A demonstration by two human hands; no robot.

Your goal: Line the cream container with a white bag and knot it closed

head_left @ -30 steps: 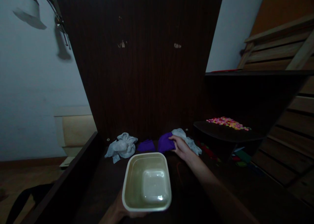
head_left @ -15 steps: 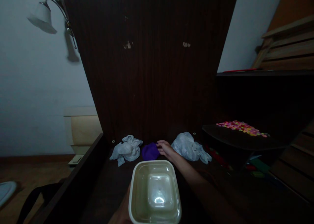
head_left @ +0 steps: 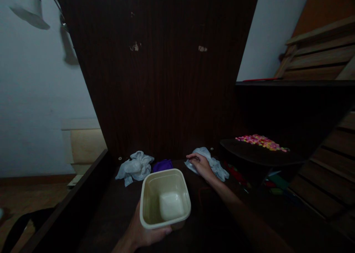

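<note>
My left hand [head_left: 146, 229] grips a cream plastic container [head_left: 142, 197] from its lower left side, thumb along the near wall. The container is tilted toward me, and only its bare inside shows. My right hand [head_left: 201, 164] is over the right-hand crumpled whitish plastic bag [head_left: 217, 168], partly covering it. Its fingers reach to the left, loosely bent, and I see nothing held in them. A purple cloth [head_left: 162, 165] lies behind the container, which partly hides it. Left of the cloth sits another crumpled whitish plastic bag [head_left: 135, 167].
A tall dark wooden panel [head_left: 166, 79] stands behind the dark surface. To the right, a rounded shelf [head_left: 244, 153] bears a heap of small pink and yellow pieces [head_left: 260, 141]. Red and green items lie under it. A raised dark edge [head_left: 74, 197] runs along the left.
My right hand has moved from beside the purple cloth rightward onto the right-hand bag. The container has tilted and turned, bringing my left hand into view. The whole view has shifted slightly.
</note>
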